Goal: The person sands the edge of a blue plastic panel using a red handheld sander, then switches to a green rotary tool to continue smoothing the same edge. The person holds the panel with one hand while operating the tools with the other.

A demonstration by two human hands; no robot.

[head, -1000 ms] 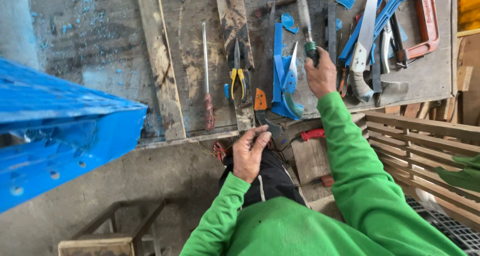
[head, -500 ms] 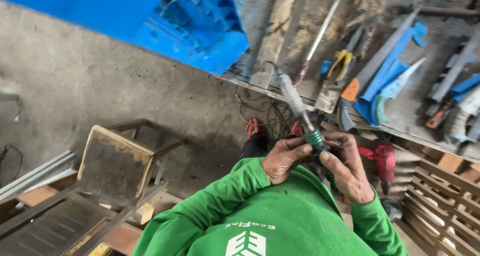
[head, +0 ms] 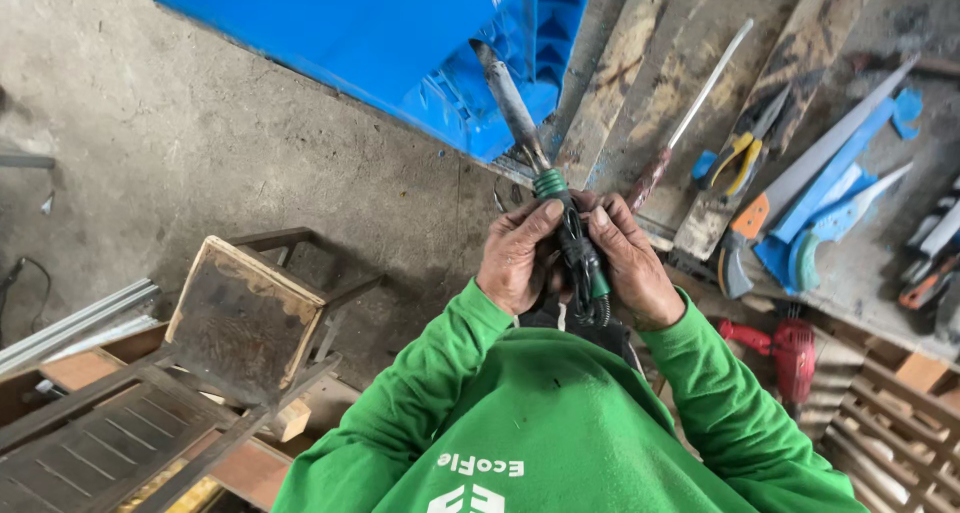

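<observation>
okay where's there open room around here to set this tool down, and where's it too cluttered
Free: the bare concrete floor between the blue plastic piece and the small worn stool. Crowded: the workbench on the right, with pliers, saws and a long screwdriver. Both hands, left and right, hold the soldering iron.

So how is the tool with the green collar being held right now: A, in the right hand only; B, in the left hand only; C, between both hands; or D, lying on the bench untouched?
C: the left hand and the right hand both wrap the dark handle of the tool, its metal tip pointing away toward the blue crate.
</observation>
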